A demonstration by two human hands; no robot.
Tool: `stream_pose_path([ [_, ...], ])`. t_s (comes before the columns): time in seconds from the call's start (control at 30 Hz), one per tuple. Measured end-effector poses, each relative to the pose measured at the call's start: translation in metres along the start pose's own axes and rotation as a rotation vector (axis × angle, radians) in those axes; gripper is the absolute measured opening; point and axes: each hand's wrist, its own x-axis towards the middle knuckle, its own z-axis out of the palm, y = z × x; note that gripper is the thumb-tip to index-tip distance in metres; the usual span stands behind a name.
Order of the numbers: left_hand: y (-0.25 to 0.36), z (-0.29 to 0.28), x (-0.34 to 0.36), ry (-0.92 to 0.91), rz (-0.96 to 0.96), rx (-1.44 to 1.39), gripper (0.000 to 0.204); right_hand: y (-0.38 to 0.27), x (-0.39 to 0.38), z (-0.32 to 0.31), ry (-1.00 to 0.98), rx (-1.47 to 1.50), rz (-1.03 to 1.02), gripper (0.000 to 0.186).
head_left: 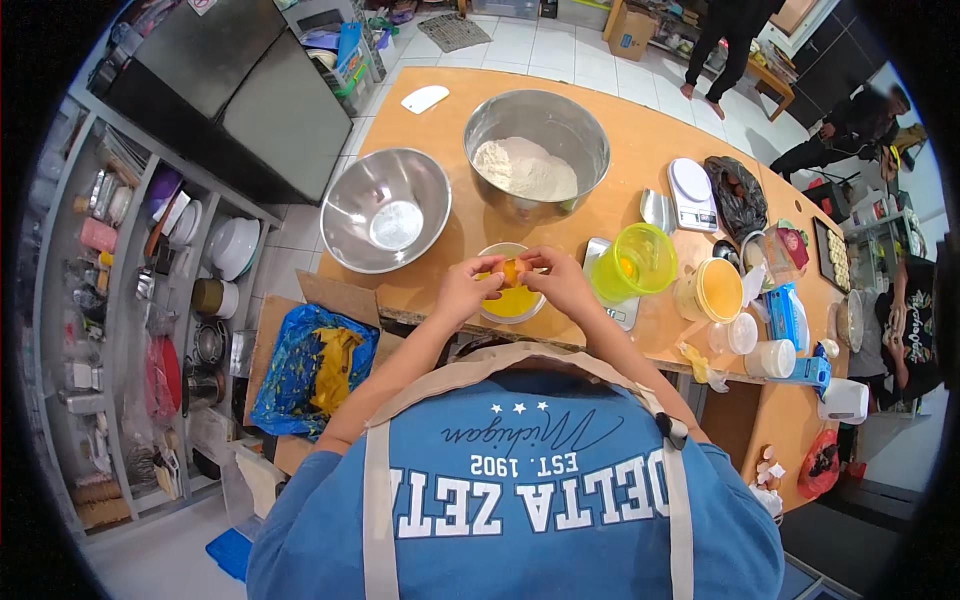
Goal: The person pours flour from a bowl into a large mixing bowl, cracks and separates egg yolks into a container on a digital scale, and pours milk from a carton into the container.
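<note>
Both hands meet over a small white bowl with yellow egg liquid in it. My left hand and my right hand are closed by the fingertips on a brown egg, one on each side. The fingers cover part of the shell, so I cannot tell how far it is cracked. Just right of the bowl, a lime-green jug stands on a kitchen scale, with something yellow inside. Beyond my hands is a large steel bowl holding flour.
A wide steel bowl stands at the left table edge, above a cardboard box lined with a blue bag. Rightward are a yellow-filled tub, a white scale and a black bag. Other people are beyond the table.
</note>
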Motion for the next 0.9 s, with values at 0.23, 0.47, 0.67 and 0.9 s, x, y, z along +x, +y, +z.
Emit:
stream_pose_path([
  [0.23, -0.001, -0.007, 0.000, -0.014, -0.108, -0.252, 0.034, -0.005, -0.001, -0.008, -0.086, 0.247, 0.034, 0.036],
  [0.47, -0.005, -0.012, -0.003, -0.025, -0.111, -0.354, 0.035, -0.013, -0.009, -0.007, -0.072, 0.259, 0.018, 0.040],
  [0.67, 0.000, -0.013, -0.008, -0.014, -0.144, -0.430, 0.035, -0.010, -0.012, -0.006, -0.010, 0.247, -0.044, 0.038],
  [0.9, 0.000, -0.016, -0.010, -0.020, -0.119, -0.447, 0.036, -0.006, -0.019, -0.008, 0.050, 0.047, -0.078, 0.036],
])
